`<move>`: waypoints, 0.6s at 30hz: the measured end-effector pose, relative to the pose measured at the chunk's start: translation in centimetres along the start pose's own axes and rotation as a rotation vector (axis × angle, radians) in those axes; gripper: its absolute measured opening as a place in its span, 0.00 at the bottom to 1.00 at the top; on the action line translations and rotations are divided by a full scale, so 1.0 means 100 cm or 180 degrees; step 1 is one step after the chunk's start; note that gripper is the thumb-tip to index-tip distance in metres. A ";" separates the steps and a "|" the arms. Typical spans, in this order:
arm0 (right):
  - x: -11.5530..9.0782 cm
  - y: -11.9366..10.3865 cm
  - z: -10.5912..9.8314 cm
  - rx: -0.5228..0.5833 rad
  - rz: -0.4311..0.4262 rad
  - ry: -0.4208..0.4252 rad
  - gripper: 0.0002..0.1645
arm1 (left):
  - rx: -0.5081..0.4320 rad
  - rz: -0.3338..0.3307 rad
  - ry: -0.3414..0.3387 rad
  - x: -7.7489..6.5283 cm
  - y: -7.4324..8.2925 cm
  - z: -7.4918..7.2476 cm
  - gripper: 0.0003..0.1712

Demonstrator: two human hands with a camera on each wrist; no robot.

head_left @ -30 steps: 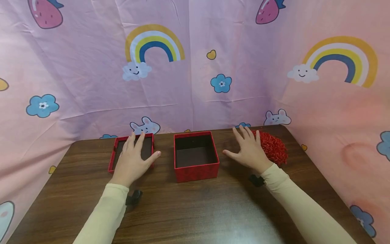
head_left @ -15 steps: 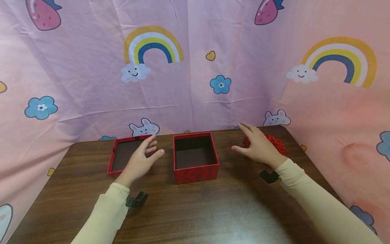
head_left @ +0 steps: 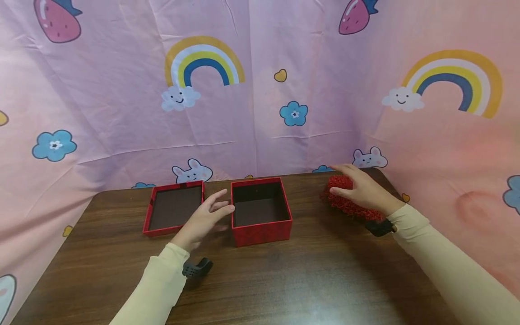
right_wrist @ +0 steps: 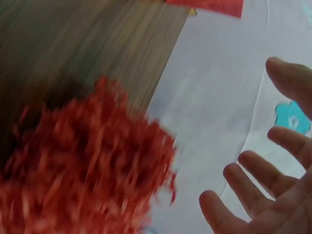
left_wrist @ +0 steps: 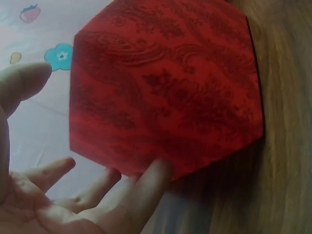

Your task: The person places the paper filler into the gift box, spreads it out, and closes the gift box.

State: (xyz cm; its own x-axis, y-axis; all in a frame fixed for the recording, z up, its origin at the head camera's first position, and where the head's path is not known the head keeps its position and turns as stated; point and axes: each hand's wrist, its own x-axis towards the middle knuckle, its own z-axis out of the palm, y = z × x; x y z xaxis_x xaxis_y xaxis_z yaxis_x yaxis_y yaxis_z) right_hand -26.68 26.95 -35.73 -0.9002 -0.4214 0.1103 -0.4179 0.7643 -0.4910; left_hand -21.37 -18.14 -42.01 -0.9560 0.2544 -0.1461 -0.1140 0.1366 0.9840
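Note:
A red box [head_left: 262,232] with a dark inside stands uncovered in the middle of the table. My left hand [head_left: 204,221] is at its left side, fingers extended; whether the fingertips touch the box I cannot tell. In the left wrist view the patterned red wall of the box [left_wrist: 165,87] fills the middle, with the fingers [left_wrist: 151,190] in front of its lower edge. A clump of red shredded paper [head_left: 345,205] lies at the right. Over it my right hand [head_left: 367,189] hovers, holding nothing. The right wrist view has its fingers [right_wrist: 243,187] spread apart beside the shredded paper [right_wrist: 92,165].
Left of the box lies a shallow red-rimmed lid [head_left: 176,207], dark inside facing up. The brown wooden table [head_left: 284,280] ends at a printed cloth backdrop [head_left: 256,113] behind and at both sides. Black bands sit on both wrists.
My left hand has moved right, from over the lid to the box's left side. My right hand has shifted right, over the shredded paper. Box and lid stay in place.

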 end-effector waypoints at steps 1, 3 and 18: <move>-0.001 0.005 -0.003 0.0003 0.0015 -0.0009 0.43 | -0.0013 -0.0013 0.0000 0.001 0.000 0.001 0.46; -0.003 0.015 -0.009 0.0027 0.0059 -0.0041 0.42 | -0.0057 -0.0050 -0.0008 0.002 -0.001 0.003 0.46; -0.014 0.072 -0.019 -0.0083 0.0418 -0.0385 0.52 | -0.0030 -0.0143 0.0112 0.006 -0.010 0.008 0.42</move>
State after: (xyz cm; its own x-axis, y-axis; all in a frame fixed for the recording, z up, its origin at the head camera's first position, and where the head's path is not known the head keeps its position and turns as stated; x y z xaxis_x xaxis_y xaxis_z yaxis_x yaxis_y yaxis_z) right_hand -28.66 34.01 -37.79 -0.9266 -0.3715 -0.0587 -0.3022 0.8284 -0.4717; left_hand -21.57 -17.35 -43.21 -0.9587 0.2145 -0.1866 -0.1593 0.1381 0.9775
